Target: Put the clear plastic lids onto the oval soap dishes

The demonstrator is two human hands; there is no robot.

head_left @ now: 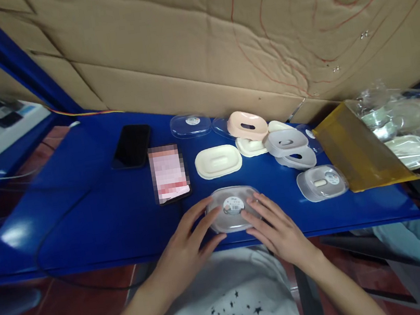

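Observation:
A grey oval soap dish (237,221) under a clear lid with a round barcode sticker lies near the front edge of the blue table. The fingers of my left hand (191,231) rest along its left side, some on top of the lid. From the other side my right hand (277,222) grips it, fingertips on the lid and right rim. Just behind it is a cream oval soap dish base (218,161). To the right lies another lidded grey soap dish (322,183), with a sticker too.
Behind are a peach dish part (247,125), grey dish parts (286,141) and a clear lid (190,125). At right, a cardboard box (363,155) holds plastic-wrapped dishes. Two phones lie at left, one dark (131,145), one lit (169,174). A cardboard sheet (164,59) stands behind.

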